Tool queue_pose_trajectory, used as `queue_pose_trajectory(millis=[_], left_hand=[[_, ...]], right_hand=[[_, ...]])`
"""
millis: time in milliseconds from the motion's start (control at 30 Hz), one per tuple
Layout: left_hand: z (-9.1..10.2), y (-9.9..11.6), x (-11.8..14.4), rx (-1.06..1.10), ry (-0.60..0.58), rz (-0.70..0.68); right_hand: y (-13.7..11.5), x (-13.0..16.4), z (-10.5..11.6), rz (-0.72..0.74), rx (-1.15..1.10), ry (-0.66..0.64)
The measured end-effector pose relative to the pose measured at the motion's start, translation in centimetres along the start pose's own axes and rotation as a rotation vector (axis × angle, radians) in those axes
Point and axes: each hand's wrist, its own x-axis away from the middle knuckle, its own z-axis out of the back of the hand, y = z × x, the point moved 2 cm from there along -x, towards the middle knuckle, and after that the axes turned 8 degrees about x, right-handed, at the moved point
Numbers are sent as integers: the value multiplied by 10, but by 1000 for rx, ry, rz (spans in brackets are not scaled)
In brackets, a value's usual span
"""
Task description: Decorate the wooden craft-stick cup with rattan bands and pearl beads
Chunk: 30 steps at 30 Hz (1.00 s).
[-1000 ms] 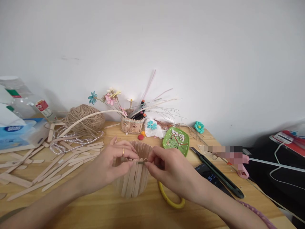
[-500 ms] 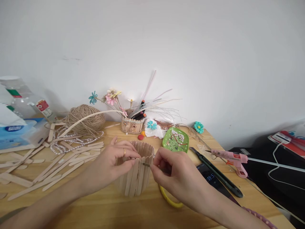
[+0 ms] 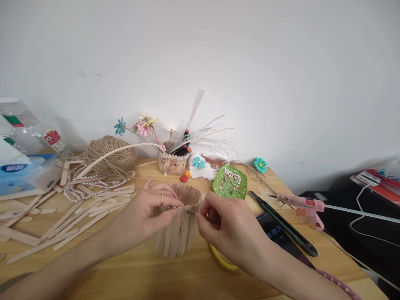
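Two hands on one stick basket (image 3: 176, 233), upright on the table (image 3: 134, 275). Left hand (image 3: 161, 208): narrow pinch on the basket's near rim, thumb outside, fingers over the opening. Right hand (image 3: 215, 218): thumb and forefinger closed on a thin dark strip (image 3: 191, 213), its free end against the outside of that rim, just under the stick tops. Can't tell what the strip is; most of it is hidden by the hand.

Room: table wood shows on the basket's near side, between the forearms. Right of basket is tight: yellow ring (image 3: 218, 255) partly under the right hand, green dish (image 3: 215, 187) just behind it, then phone (image 3: 271, 231) and knife (image 3: 283, 223) further right. Glue gun (image 3: 308, 203) is farthest right of basket, at the table edge, glue stick (image 3: 359, 212) jutting past it.

Left of basket: loose sticks (image 3: 73, 233), nearest ends close to the left hand. Behind basket: small pot (image 3: 173, 163) with markers, well apart from the rim.
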Motion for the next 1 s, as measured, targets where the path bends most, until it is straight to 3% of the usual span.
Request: queue_pose_trajectory(millis=[533, 700, 1000], left_hand=[[2, 0, 1, -28, -32, -5], [2, -2, 1, -40, -45, -19], [4, -3, 0, -14, -29, -3]], right_hand=[[3, 1, 0, 42, -92, -68], [12, 2, -5, 57, -14, -21], [17, 9, 6, 51, -20, 9]])
